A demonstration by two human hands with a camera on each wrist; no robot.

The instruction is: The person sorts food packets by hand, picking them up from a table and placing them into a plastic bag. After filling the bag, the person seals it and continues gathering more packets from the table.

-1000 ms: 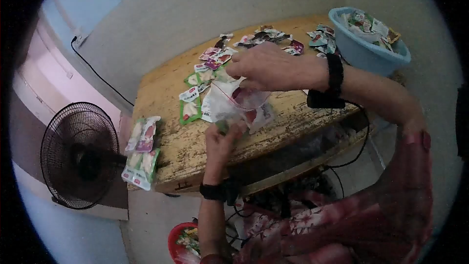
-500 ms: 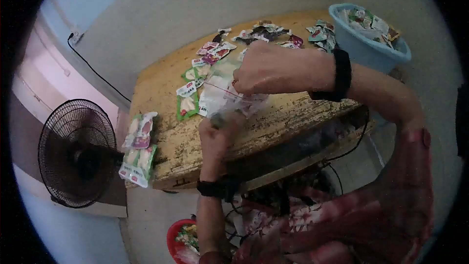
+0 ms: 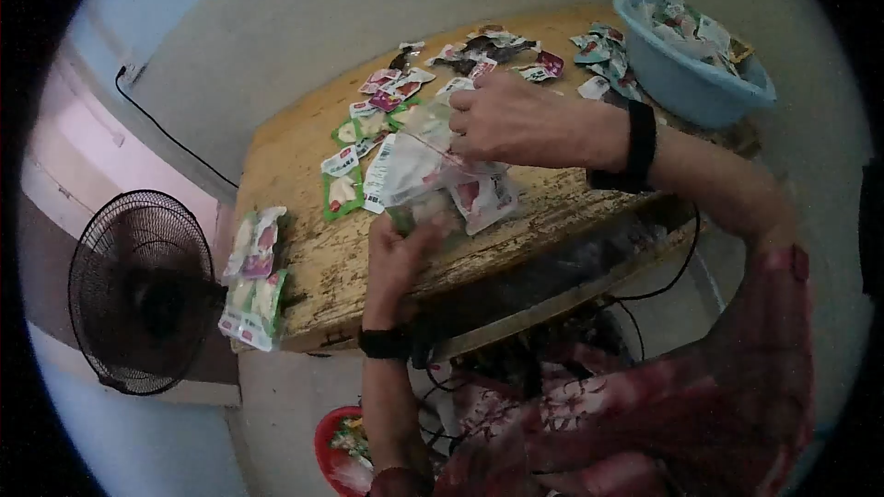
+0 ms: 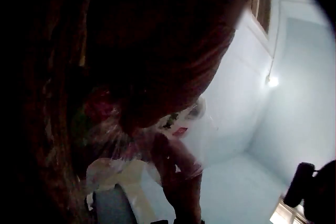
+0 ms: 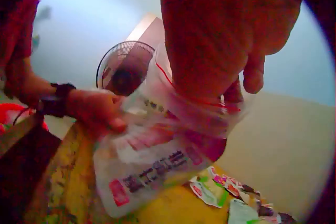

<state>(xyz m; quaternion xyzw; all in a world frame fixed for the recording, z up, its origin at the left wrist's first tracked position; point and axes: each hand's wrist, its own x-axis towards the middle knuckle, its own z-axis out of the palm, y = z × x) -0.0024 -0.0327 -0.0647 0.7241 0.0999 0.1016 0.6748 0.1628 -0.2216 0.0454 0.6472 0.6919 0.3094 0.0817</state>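
Note:
A clear zip bag (image 3: 419, 166) with a red line along its mouth is held above the table, with several snack packets inside. My right hand (image 3: 525, 124) grips the bag at its mouth, fingers curled close to the red line (image 5: 165, 70). Lower down, my left hand (image 3: 396, 258) holds the bag by its near side, thumb toward me. A white packet (image 5: 152, 176) with dark lettering shows through the plastic in the right wrist view. The left wrist view is mostly dark, with the left hand (image 4: 173, 50) covering much of the bag.
Loose snack packets (image 3: 343, 182) lie across the worn yellow table (image 3: 313, 248). More packets (image 3: 253, 267) sit at its left edge beside a black fan (image 3: 138, 290). A blue basin (image 3: 691, 83) full of packets stands at the back right. A red basin (image 3: 324, 451) is on the floor.
The bag's mouth, seen as a wide loop earlier, now looks flatter with its red line straighter. My left hand has shifted slightly left, and a packet shows more plainly at the bag's right side.

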